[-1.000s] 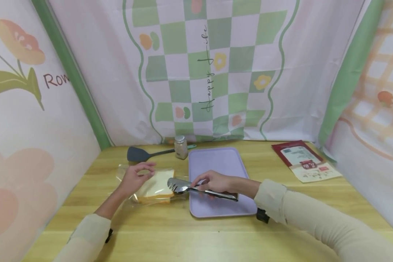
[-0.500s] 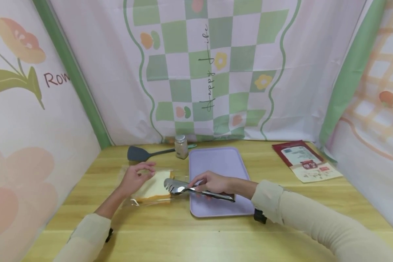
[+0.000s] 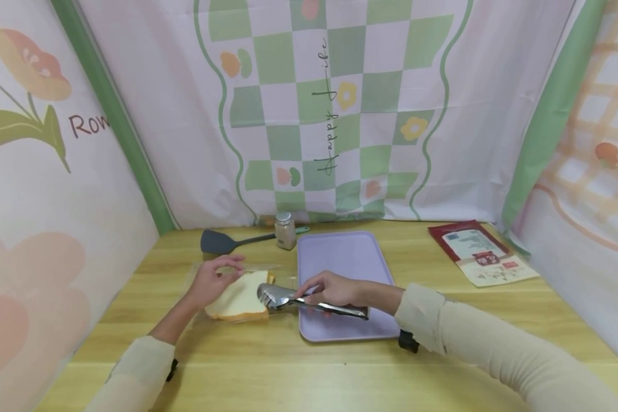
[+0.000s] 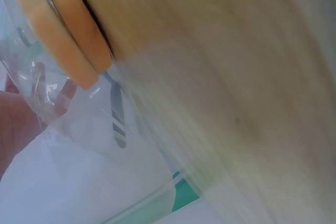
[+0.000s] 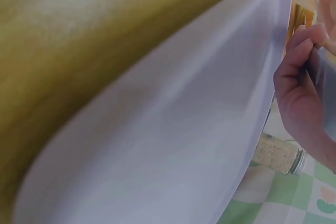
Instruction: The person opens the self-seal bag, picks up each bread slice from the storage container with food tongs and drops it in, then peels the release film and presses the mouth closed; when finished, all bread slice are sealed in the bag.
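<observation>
My left hand (image 3: 217, 280) is at the left side of a clear plastic bag (image 4: 89, 145) with sliced bread (image 3: 237, 296) in it. In the left wrist view its fingers show through the film, and whether they pinch it is unclear. Two crust edges stand out there. My right hand (image 3: 333, 288) grips metal serving tongs (image 3: 316, 306) over the lilac tray (image 3: 342, 252). Their toothed head reaches left to the right edge of the bread; whether it clasps a slice is hidden. In the right wrist view the fingers curl round the tongs' handle.
A dark spatula (image 3: 217, 242) lies at the back left, its handle passing behind a glass shaker jar (image 3: 285, 233). A red and cream food pouch (image 3: 481, 254) lies at the back right. Printed curtains (image 3: 335, 114) bound the wooden table (image 3: 309, 377) behind and at the sides.
The tongs and right hand have shifted slightly left. The bread has turned and settled a little, with its top slice now offset from another underneath. My left hand stays in place.
</observation>
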A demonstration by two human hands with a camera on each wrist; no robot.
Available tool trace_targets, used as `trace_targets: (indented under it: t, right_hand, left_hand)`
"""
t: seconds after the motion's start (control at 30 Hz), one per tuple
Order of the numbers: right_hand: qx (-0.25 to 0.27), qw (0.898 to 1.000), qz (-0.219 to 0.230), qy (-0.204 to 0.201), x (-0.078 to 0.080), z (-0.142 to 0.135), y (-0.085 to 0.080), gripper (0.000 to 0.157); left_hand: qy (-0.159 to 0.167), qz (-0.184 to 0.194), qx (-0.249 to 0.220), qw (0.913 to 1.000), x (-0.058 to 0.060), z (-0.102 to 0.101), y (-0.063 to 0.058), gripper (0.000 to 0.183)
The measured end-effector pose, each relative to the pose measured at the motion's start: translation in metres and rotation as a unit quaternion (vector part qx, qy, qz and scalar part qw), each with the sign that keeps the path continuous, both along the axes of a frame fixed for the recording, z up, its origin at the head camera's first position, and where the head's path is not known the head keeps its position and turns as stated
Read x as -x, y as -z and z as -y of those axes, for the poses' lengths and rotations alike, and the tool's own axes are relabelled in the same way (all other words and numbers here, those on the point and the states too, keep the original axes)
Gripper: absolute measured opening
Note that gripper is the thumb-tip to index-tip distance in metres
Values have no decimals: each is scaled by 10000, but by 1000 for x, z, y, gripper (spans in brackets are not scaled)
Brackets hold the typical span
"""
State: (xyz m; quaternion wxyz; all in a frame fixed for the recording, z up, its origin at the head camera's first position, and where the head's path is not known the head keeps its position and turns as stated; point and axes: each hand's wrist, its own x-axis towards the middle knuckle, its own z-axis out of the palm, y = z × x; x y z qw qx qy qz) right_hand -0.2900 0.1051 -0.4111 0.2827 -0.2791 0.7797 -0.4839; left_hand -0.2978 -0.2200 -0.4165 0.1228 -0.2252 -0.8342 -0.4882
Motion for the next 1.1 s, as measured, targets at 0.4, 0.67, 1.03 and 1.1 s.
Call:
trace_targets:
  t: [0.4, 0.67, 1.03, 1.1]
  right_hand:
    - [75, 9999, 49, 100, -6, -7, -4, 25]
    - [87, 9999, -45, 42, -10, -13, -6, 26]
    - [74, 9999, -104, 60, -12, -27, -10, 29]
    - [46, 9999, -114, 83, -13, -29, -11, 29]
  left_hand:
    - [-75, 56, 169, 9998, -1, 1, -1, 8]
    - [-111, -124, 312, 9994, 0, 1, 2, 7]
    - [-1, -71, 283, 9996, 0, 2, 0, 10]
    - [8, -93, 322, 9994, 1, 2, 1, 10]
